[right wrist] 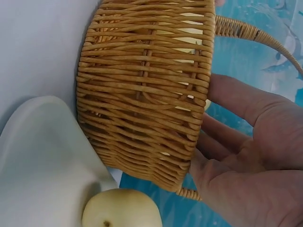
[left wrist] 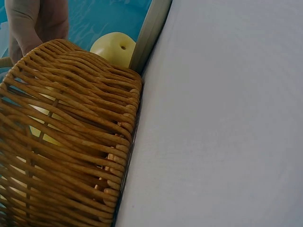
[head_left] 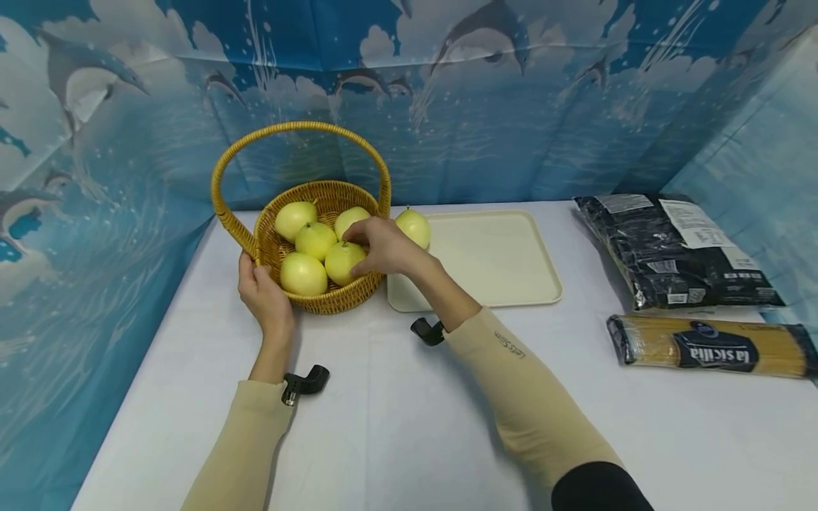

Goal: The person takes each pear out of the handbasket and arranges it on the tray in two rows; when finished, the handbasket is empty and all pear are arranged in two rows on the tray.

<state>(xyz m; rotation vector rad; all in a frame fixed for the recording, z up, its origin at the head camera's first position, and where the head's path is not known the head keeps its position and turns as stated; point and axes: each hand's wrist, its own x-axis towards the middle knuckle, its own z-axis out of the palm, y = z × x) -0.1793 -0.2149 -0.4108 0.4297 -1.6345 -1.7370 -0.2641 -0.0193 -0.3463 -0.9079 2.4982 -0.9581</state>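
Note:
A woven wicker basket (head_left: 332,304) with a tall arched handle stands at the left, holding several round yellow-green pears (head_left: 303,274). My left hand (head_left: 265,298) grips the basket's left rim near the handle's base. Over the right rim, my right hand (head_left: 386,248) reaches in, thumb and fingers around the front right pear (head_left: 343,262). The right wrist view has the right hand (right wrist: 255,137) at the rim, its fingertips hidden inside the basket (right wrist: 142,90). Just right of the basket, one pear (head_left: 414,228) sits on the left end of a cream tray (head_left: 492,262).
At the right lies a black plastic package (head_left: 677,255) with white labels. In front of it is a pack of spaghetti (head_left: 716,348). A blue dolphin-print curtain (head_left: 447,142) hangs behind the white table (head_left: 383,411). The tray's left edge sits against the basket.

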